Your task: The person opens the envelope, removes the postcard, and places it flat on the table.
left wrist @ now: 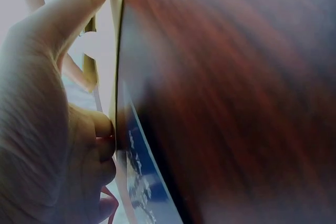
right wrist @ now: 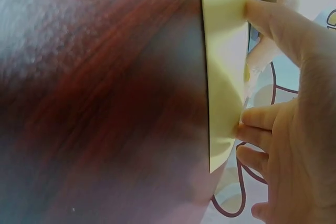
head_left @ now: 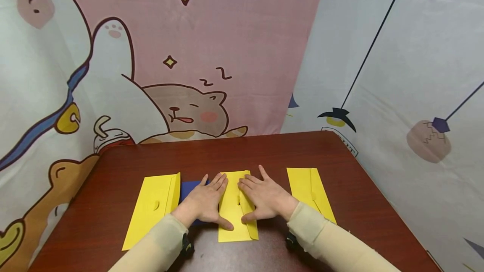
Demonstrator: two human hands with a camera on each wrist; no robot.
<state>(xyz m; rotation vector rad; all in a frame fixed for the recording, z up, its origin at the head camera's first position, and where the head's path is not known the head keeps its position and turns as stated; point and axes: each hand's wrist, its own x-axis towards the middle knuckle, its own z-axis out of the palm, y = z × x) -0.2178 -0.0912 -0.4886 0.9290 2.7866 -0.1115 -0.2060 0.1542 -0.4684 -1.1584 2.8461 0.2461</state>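
Note:
A yellow envelope (head_left: 230,202) lies upright on the table between both hands, its long flap along the right side. My left hand (head_left: 204,202) rests on its left edge with the fingers spread and the thumb near the lower part. On the flap side, my right hand (head_left: 266,198) touches the envelope with straight fingertips and thumb. In the right wrist view the flap (right wrist: 224,77) stands slightly raised beneath the fingers. Partly hidden under the left hand lies a flat blue piece (head_left: 189,189), which shows white markings in the left wrist view.
Another yellow envelope (head_left: 151,205) lies to the left, its flap side toward the blue piece. A third yellow envelope (head_left: 300,184) is at the right, partly covered by the right forearm. The dark red wooden table (head_left: 264,150) ends at a cartoon-printed cloth (head_left: 245,53).

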